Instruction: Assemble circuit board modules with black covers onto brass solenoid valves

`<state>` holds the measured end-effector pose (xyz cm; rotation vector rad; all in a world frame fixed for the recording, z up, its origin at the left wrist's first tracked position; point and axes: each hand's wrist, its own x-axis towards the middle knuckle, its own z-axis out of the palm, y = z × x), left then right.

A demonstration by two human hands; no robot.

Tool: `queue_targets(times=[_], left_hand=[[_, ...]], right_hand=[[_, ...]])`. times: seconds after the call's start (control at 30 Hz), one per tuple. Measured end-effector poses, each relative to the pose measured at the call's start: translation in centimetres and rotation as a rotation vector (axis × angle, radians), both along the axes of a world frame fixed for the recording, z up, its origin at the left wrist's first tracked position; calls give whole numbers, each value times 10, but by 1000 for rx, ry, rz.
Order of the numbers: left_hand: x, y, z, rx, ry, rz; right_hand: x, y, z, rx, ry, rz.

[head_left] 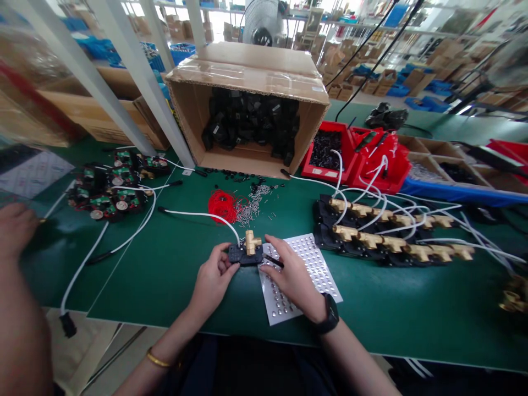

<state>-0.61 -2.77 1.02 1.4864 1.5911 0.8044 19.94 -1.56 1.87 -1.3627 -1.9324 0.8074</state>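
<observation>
A flat black housing with a brass tee fitting and a white cable rests on the green table in front of me. My left hand grips the housing's left end, fingers and thumb closed on it. From the other side, my right hand is closed around a slim black tool, whose left end reaches the housing's right edge; its exact kind is unclear. Beneath that hand lies a white sheet carrying rows of small round silvery pieces.
Finished-looking brass-and-black units line the right. Red rings and loose metal pins lie beyond the housing. Behind stand a cardboard box of black parts and red bins. Circuit-board units and another person's hand are left.
</observation>
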Motion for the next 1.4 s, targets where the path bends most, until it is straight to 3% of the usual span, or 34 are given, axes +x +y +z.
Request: queue_targets(times=[0.13,0.33,0.4,0.5,0.57,0.73,0.8,0.87,0.93,1.0,1.1,1.17,1.23,1.27,1.33,1.4], left_hand=[[-6,3,5,-50,-220,51],[-10,33,29,-150,-770,224],[-3,41,39,-56,-766,283],[14,50,60,136,-559,318],[33,59,80,222,-420,220],[90,101,138,347,-314,-305],[102,112,149,452,-282,-385],[100,113,145,523,-249,-423],[84,106,125,496,-228,-430],[54,96,92,424,-207,-334],[-15,80,42,364,-131,-7],[-72,69,20,389,10,308],[-128,62,13,446,268,549],[-153,61,14,471,444,608],[-193,64,21,507,819,598],[-218,75,30,517,1076,467]], right_hand=[[-2,7,3,-41,6,46],[-11,27,4,-121,-113,201],[-14,26,4,-124,-142,194],[-19,15,4,-85,-100,83],[-24,9,5,-45,28,-57],[-18,36,21,125,335,-503],[-7,57,27,167,333,-649],[8,76,25,153,278,-761],[22,92,14,75,149,-863],[30,105,-3,-27,-4,-929],[33,116,-24,-120,-118,-900],[33,119,-29,-178,-161,-866],[33,119,-29,-214,-198,-835],[34,119,-27,-213,-210,-816],[36,116,-21,-198,-239,-771],[36,108,-13,-171,-281,-725]])
